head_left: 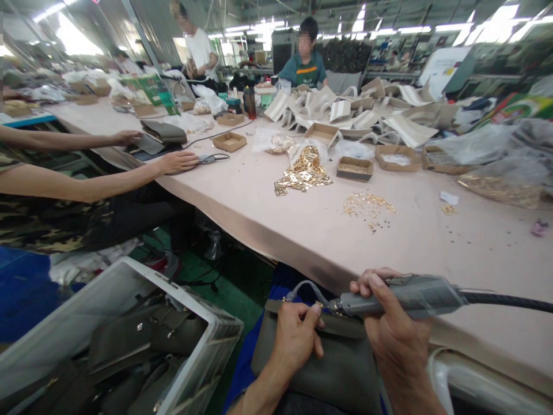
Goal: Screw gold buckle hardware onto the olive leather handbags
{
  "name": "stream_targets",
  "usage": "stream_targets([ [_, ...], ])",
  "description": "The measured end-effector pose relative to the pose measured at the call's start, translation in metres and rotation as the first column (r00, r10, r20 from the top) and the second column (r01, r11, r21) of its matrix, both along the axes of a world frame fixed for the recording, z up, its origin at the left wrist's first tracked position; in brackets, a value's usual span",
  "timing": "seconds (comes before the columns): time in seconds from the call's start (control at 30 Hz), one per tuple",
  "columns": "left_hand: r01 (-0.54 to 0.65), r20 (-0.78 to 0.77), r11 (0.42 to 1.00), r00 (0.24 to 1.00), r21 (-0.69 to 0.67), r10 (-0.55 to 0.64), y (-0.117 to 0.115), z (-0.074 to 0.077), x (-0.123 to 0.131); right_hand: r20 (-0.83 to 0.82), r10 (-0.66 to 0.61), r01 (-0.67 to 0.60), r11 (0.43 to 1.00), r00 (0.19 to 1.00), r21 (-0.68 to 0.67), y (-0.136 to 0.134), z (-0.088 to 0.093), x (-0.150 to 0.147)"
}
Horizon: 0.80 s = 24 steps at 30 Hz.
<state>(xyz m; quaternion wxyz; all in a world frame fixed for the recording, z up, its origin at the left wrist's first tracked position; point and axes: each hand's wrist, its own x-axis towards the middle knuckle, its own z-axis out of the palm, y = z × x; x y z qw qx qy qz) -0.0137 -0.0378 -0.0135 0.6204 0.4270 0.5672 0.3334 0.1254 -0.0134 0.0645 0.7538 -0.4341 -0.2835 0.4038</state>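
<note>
A dark olive-grey handbag (330,374) lies across the lap below the table's near edge. My left hand (298,334) is closed on the bag's upper edge, thumb and fingers bent beside the metal fitting at the handle's end. The thin grey handle (307,283) arches up behind that hand. Wrapped in my right hand (395,328) is a grey electric screwdriver (415,295), held level, with its black cable running off to the right. Its tip points left and meets the handle fitting next to my left thumb; the screw itself is too small to make out.
A white crate (173,291) of similar bags stands at lower left. On the table (268,213) lie gold metal pieces (305,173), tiny gold parts (369,204), cardboard trays (355,168) and pale bag pieces (345,109). At left, a co-worker's hands (177,162) touch a bag and a tool.
</note>
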Motion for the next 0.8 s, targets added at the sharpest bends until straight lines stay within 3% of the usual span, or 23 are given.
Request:
stream_targets([
  [0.33,-0.008,0.057,0.999,0.998,-0.038,0.010,0.001,0.000,-0.001,-0.025,-0.014,0.013,1.000,1.000,-0.014,0.000,0.000,0.000],
  [0.63,-0.008,0.000,1.000,1.000,-0.022,0.008,0.001,0.008,0.000,-0.003,0.005,-0.005,0.999,1.000,-0.043,0.000,0.000,0.000],
  [0.8,-0.037,0.075,0.999,0.996,-0.026,0.039,0.000,0.002,0.001,-0.022,0.015,-0.015,1.000,1.000,-0.018,0.001,-0.005,0.001],
])
